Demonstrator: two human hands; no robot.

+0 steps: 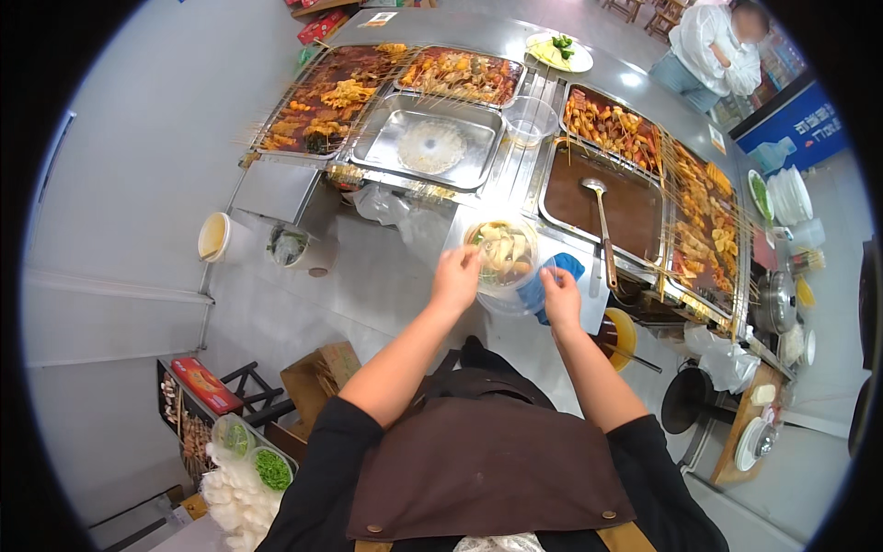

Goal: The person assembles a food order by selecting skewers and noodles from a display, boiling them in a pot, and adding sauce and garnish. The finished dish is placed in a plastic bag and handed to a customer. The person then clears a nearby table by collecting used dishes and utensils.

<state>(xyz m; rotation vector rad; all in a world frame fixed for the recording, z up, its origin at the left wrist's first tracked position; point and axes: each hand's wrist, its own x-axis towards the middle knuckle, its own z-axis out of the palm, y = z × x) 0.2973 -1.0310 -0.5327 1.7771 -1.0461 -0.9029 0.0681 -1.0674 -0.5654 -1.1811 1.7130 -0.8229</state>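
A clear round bowl (502,247) of pale, glossy food with bits of green stands on the metal ledge before me. Across its near side lies a see-through plastic lid (504,301), slightly blurred. My left hand (457,278) is closed, its thumb and fingers pinching the lid's left edge beside the bowl. On the other side my right hand (562,296) pinches the lid's right edge. A blue cloth (567,265) lies just behind the right hand, partly seen through the clear plastic. Exactly where lid and bowl rim touch is hard to make out.
Behind the bowl are trays of skewers in red sauce (345,92), a metal tray (430,143) and a brown broth pan (602,198) with a ladle (600,221). An empty clear tub (531,120) sits between. A yellow bucket (618,336) stands low right. A person (713,51) stands beyond the counter.
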